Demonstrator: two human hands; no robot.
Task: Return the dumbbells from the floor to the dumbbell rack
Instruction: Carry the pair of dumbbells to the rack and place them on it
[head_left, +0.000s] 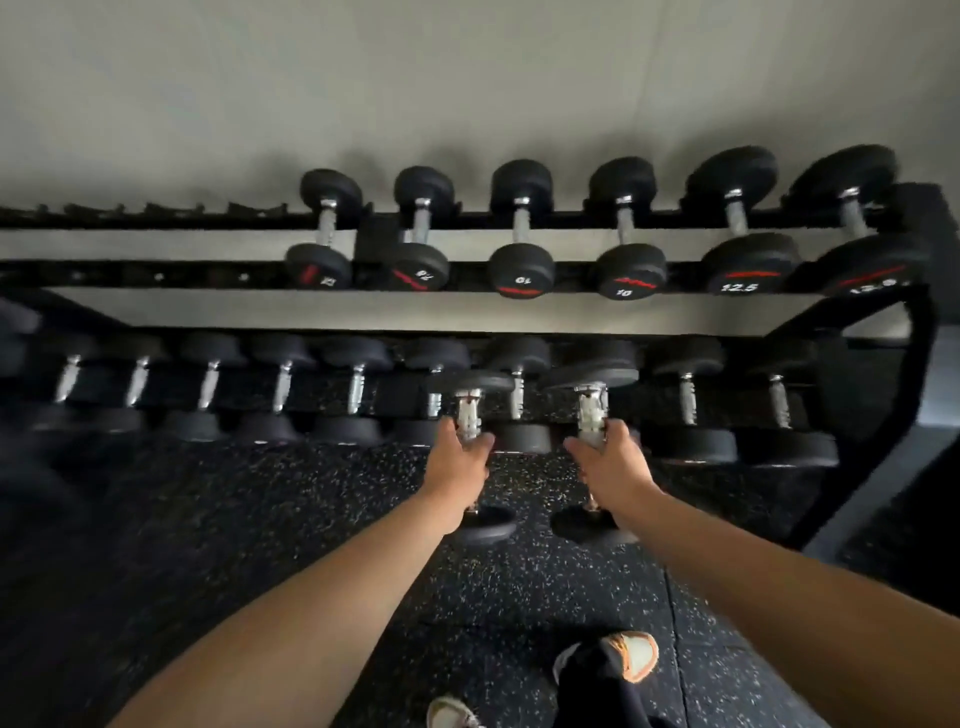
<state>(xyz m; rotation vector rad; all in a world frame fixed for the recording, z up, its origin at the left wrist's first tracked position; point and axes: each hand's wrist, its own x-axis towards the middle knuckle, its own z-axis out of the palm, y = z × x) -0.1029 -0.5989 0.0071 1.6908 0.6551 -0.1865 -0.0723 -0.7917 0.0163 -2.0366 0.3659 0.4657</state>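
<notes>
I hold one dumbbell in each hand, my left hand wrapped round the chrome handle of the left dumbbell and my right hand round the handle of the right dumbbell. Both hang clear of the floor, handles pointing away from me, far heads just in front of the rack's lower tier. That tier looks nearly full, while the upper tier has bare saddles at its left end. I judge those empty saddles are where these two belong, so I should lift higher and step left before setting down. To do it well I keep my wrists straight, grip firm at mid-handle, and bring each dumbbell in square to the rails so both heads seat together. I set one down at a time, fingers clear of the neighbouring heads, and lower gently instead of dropping. My shoes stay back from under the load.
</notes>
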